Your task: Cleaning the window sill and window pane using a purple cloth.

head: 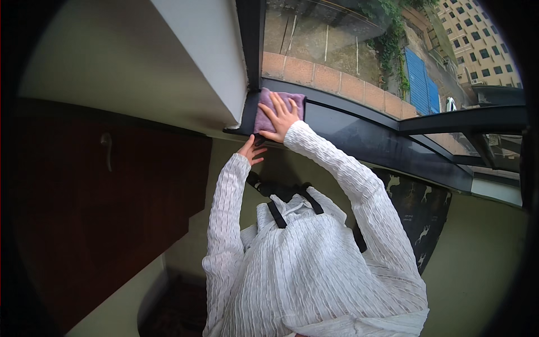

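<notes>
A folded purple cloth point(262, 120) lies in the left corner of the dark window sill point(337, 123). My right hand point(281, 118) presses it down, fingers spread over the top and thumb by its near edge. Just below the cloth, my left hand point(252, 151) is at the sill's front edge with its fingers apart and nothing seen in them. Whether its fingertips touch the edge, I cannot tell.
A white wall corner point(210, 54) meets the sill on the left. The window pane point(311, 38) stands behind it, and an opened window sash point(463, 118) is at right. A dark red door point(105, 202) with a metal handle point(108, 151) and a dark patterned mat point(417, 210) lie lower down.
</notes>
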